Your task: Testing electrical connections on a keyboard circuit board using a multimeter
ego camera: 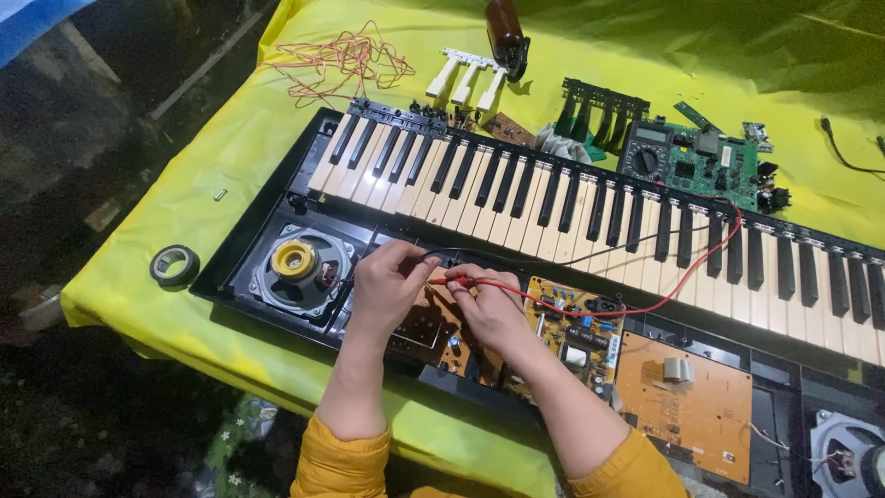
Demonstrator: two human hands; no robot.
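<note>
An opened electronic keyboard (pixel 572 198) lies across a yellow-covered table (pixel 230 138), its lower panel off and brown circuit boards (pixel 687 401) exposed. My left hand (pixel 387 286) pinches a black test probe over the boards beside the left speaker (pixel 297 263). My right hand (pixel 489 304) holds a red test probe, tip close to the black one. The red lead (pixel 664 300) loops right and up over the keys to a multimeter (pixel 645 157) behind the keyboard.
A roll of black tape (pixel 174 266) sits at the left table edge. Behind the keyboard lie tangled thin wire (pixel 341 60), loose white keys (pixel 466 76), loose black keys (pixel 599 106), a brown bottle (pixel 507 32) and a green circuit board (pixel 714 166). A second speaker (pixel 848 452) shows at bottom right.
</note>
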